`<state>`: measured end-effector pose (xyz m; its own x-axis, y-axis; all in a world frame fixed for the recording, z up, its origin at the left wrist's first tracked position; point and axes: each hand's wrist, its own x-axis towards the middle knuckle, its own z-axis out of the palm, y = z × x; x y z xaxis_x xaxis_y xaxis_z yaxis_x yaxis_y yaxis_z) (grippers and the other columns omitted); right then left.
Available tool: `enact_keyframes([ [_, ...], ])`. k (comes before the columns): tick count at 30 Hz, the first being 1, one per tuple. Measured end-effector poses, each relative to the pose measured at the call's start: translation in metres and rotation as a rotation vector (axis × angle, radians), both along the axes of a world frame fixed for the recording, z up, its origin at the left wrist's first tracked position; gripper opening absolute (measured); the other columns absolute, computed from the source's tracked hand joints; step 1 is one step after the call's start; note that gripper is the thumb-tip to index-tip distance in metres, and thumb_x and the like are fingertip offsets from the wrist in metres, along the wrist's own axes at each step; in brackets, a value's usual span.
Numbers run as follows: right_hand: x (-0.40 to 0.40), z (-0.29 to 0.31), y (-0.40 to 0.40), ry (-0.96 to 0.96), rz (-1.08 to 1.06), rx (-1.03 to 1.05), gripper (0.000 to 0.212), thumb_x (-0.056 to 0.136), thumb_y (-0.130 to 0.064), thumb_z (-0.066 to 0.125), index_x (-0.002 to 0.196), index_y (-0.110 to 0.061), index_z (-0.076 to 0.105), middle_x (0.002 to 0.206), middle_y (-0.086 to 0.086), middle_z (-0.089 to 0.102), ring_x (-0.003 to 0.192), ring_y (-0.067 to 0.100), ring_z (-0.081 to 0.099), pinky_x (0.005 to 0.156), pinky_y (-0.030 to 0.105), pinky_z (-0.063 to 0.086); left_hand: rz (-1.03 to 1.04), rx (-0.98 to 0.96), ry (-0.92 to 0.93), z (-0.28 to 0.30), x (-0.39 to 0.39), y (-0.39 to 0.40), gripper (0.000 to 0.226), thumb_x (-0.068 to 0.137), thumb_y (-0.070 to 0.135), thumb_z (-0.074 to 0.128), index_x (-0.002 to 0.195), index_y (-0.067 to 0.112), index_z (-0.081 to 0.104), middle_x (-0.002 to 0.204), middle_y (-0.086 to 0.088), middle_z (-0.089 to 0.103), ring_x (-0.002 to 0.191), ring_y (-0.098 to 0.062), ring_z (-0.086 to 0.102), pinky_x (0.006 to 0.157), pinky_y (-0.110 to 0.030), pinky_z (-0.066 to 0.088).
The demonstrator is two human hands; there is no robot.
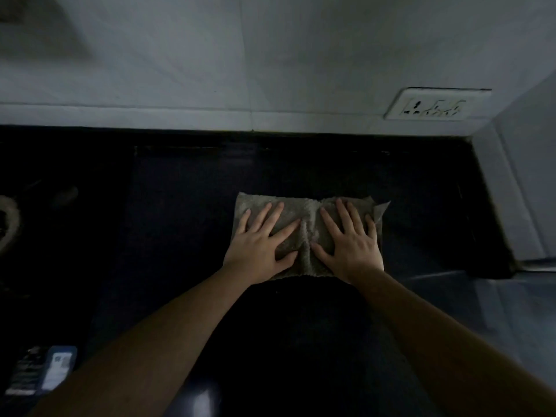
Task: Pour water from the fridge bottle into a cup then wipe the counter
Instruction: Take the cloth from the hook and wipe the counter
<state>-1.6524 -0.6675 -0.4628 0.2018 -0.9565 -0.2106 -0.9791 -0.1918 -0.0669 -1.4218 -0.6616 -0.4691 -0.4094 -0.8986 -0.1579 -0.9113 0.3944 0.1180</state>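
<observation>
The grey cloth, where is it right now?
The grey cloth lies flat on the dark counter, right of centre, under the left hand and right hand, below the wall socket.

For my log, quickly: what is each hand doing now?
Left hand: open, fingers spread, pressing flat on the grey cloth.
Right hand: open, pressing flat on the same cloth.

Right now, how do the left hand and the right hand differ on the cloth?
The left hand covers the left half of the cloth, the right hand the right half. The left hand's heel hangs past the cloth's near edge; the right hand reaches its right edge. Both lie flat, fingers spread, pressing it onto the dark counter.
</observation>
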Motion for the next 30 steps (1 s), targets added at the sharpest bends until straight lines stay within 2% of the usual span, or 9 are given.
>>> enact_keyframes([
  [8, -0.004, -0.004, -0.071, 0.016, 0.038, -0.014, 0.078, 0.086, -0.077, 0.014, 0.152, -0.039, -0.004, 0.163, -0.002, -0.007, 0.148, 0.018, -0.009, 0.119, 0.051, 0.001, 0.086, 0.026, -0.002, 0.000, -0.017, -0.059, 0.070, 0.089, 0.074, 0.013, 0.152, 0.047, 0.002, 0.165, 0.004, -0.010, 0.151, -0.020, -0.008, 0.120, -0.051, -0.003],
  [11, -0.009, -0.006, -0.089, -0.016, 0.036, -0.027, 0.077, 0.086, -0.076, 0.017, 0.152, -0.039, 0.002, 0.163, -0.001, 0.000, 0.149, 0.019, -0.002, 0.118, 0.051, 0.003, 0.097, 0.044, -0.017, 0.001, -0.023, -0.071, 0.073, 0.086, 0.074, 0.009, 0.152, 0.046, 0.002, 0.165, 0.005, -0.011, 0.151, -0.020, -0.009, 0.120, -0.051, -0.004],
  [15, -0.021, -0.009, -0.108, -0.030, 0.072, -0.028, 0.078, 0.084, -0.078, 0.011, 0.152, -0.039, 0.005, 0.163, -0.001, 0.005, 0.148, 0.020, 0.002, 0.118, 0.051, 0.005, 0.115, 0.062, -0.036, 0.000, -0.027, -0.081, 0.070, 0.088, 0.074, 0.011, 0.152, 0.048, -0.003, 0.164, 0.005, -0.012, 0.151, -0.019, -0.008, 0.120, -0.051, -0.005],
  [23, -0.074, -0.007, -0.092, -0.035, 0.062, -0.017, 0.077, 0.086, -0.077, 0.012, 0.153, -0.039, 0.003, 0.163, -0.004, -0.001, 0.149, 0.018, -0.001, 0.120, 0.047, 0.004, 0.154, 0.087, -0.044, -0.001, -0.055, -0.074, 0.070, 0.089, 0.076, 0.011, 0.151, 0.049, -0.007, 0.164, 0.001, -0.016, 0.150, -0.022, -0.014, 0.119, -0.053, -0.010],
  [30, -0.138, -0.006, -0.043, 0.027, -0.034, -0.013, 0.077, 0.085, -0.078, 0.012, 0.152, -0.041, 0.002, 0.163, -0.005, -0.001, 0.149, 0.016, -0.002, 0.120, 0.045, 0.003, 0.057, 0.078, -0.029, 0.000, -0.119, -0.029, 0.070, 0.090, 0.074, 0.008, 0.152, 0.045, -0.008, 0.164, -0.005, -0.016, 0.150, -0.026, -0.016, 0.118, -0.056, -0.010],
])
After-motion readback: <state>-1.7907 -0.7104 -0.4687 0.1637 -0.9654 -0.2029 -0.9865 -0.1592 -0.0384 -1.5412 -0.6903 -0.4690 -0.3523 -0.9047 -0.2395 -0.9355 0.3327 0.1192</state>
